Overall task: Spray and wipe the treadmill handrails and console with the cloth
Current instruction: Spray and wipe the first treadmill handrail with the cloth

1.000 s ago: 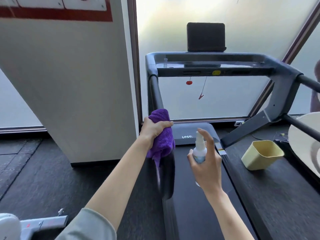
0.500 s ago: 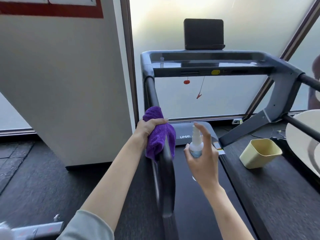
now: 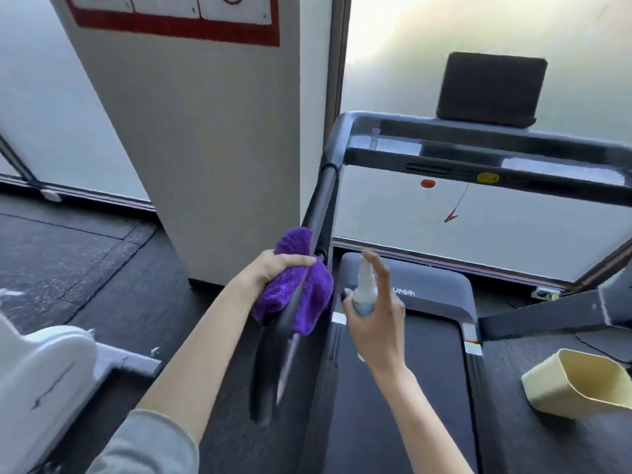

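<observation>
Treadmill (image 3: 403,371) with console (image 3: 485,145) at top; left handrail (image 3: 319,206) running down toward the viewer. Left hand (image 3: 273,268) grips purple cloth (image 3: 307,295) wrapped around the handrail. Right hand (image 3: 376,316), just beside, holds spray bottle (image 3: 364,289), index finger raised over the nozzle.

We see the left hand (image 3: 273,268) wrapping the cloth (image 3: 307,292) around the left handrail (image 3: 319,203). Just right of it, the right hand (image 3: 378,319) holds the spray bottle (image 3: 364,289) over the belt (image 3: 400,388). Console bar (image 3: 478,155) sits beyond both hands, tablet (image 3: 490,85) on top. Bin (image 3: 578,384) lies far right of the right hand, pillar (image 3: 212,131) behind the left.
</observation>
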